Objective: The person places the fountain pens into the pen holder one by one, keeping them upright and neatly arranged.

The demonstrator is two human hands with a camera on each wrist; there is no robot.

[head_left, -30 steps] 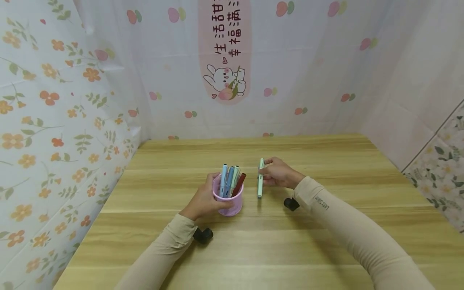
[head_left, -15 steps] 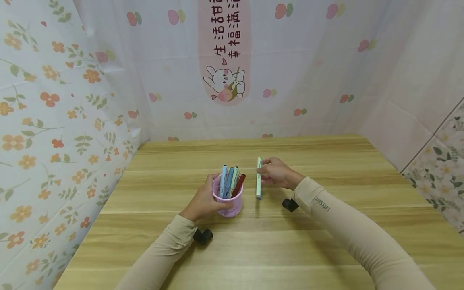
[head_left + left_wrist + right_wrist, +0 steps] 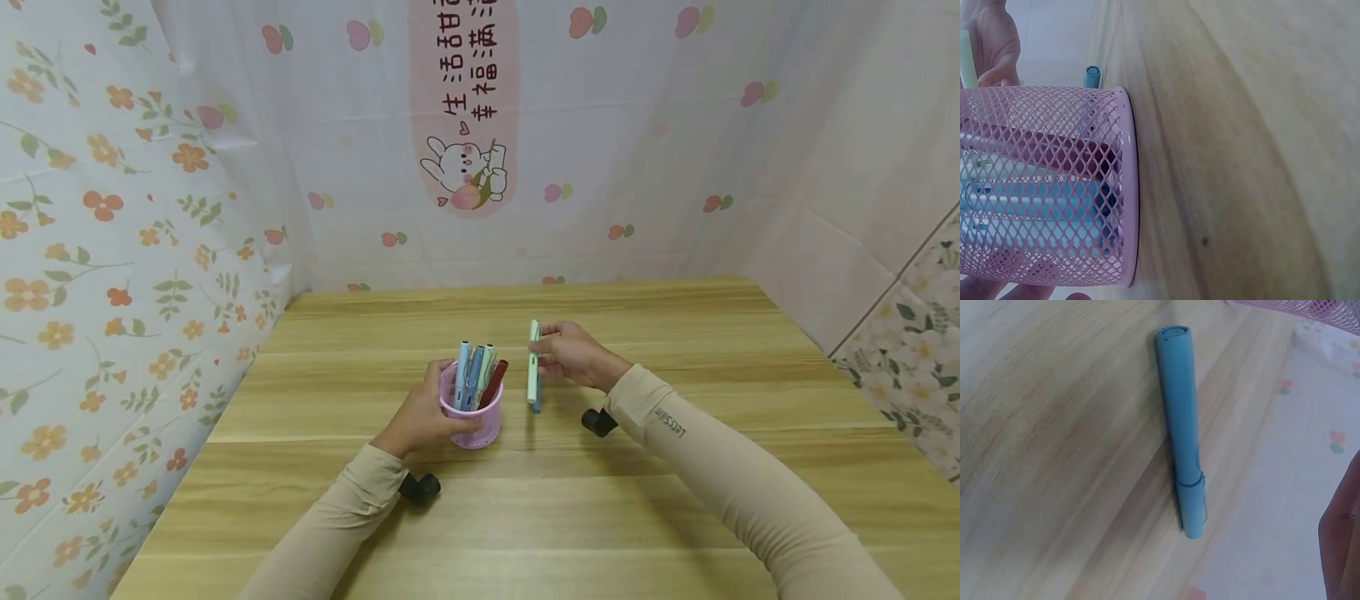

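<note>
My left hand (image 3: pixel 423 421) grips a pink mesh pen cup (image 3: pixel 480 428) from its left side, and the cup stands upright on the table. Inside it lean a light blue pen (image 3: pixel 461 379), a darker blue pen (image 3: pixel 472 382), a light green pen (image 3: pixel 487 363) and a dark red pen (image 3: pixel 496 382). To the right of the cup, my right hand (image 3: pixel 576 358) pinches another light green pen (image 3: pixel 532 375), held nearly upright above the table. A blue pen (image 3: pixel 1180 419) lies on the wood below that hand, mostly covered by the green pen in the head view.
The wooden table (image 3: pixel 585 517) reaches back to a white patterned cloth (image 3: pixel 637 150). A floral cloth (image 3: pixel 97 275) hangs along the left side. Black wrist cameras sit under the left wrist (image 3: pixel 420 488) and the right wrist (image 3: pixel 599 422).
The held green pen has risen a little and shifted slightly left with my right hand, so the blue pen's end shows beneath it. My left hand and the cup stay put.
</note>
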